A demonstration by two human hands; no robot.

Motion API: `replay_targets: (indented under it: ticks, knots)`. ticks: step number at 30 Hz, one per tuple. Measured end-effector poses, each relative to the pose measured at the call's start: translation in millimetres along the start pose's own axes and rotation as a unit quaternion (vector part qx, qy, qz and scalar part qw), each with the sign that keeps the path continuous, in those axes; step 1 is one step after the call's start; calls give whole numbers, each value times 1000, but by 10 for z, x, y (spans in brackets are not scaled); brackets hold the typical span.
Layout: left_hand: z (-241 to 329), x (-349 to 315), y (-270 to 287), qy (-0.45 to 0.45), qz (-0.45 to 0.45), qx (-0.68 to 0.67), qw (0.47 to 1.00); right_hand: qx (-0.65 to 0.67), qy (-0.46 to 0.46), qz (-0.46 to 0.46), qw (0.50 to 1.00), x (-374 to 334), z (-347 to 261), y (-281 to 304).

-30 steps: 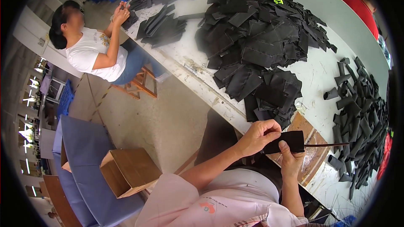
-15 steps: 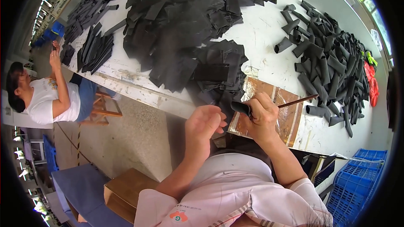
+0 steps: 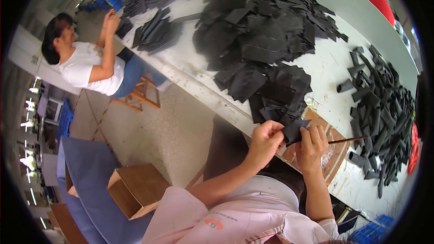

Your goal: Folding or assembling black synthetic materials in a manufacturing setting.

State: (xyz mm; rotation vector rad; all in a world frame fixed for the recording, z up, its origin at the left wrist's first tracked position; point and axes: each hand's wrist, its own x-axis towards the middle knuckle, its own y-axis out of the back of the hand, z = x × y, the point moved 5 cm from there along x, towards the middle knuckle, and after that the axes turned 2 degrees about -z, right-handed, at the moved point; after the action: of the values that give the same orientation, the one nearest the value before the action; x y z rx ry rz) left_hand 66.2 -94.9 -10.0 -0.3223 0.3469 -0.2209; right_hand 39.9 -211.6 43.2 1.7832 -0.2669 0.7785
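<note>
Black fabric piece (image 3: 294, 132), at left edge of brown board (image 3: 333, 159), pinched by left hand (image 3: 264, 143) and right hand (image 3: 312, 149), seemingly for steadiness, thin stick (image 3: 348, 140) jutting from the latter.

No txt legible. Pale shirt (image 3: 257, 210) at btm has 1 orange logo (image 3: 213, 224) w/ sm. dark lettering (image 3: 227, 217) nearby, unreadable.

Pcs (image 3: 266, 45) on tbl (image 3: 327, 74), tubes (image 3: 386, 117) R

Cardboard box (image 3: 139, 189) beside blue-grey sheet (image 3: 90, 167); co-worker (image 3: 88, 65) on wooden stool (image 3: 141, 92).
</note>
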Motion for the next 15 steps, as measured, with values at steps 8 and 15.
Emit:
replay_targets:
  ticks: [8,15]
  knots:
    - [55,17,11,-106,27,38,993,-7,-2,5,1000,1,-37,-8]
    - [349,-65,33,-215,60,196,955,240,-227,-147,932,-220,84,119]
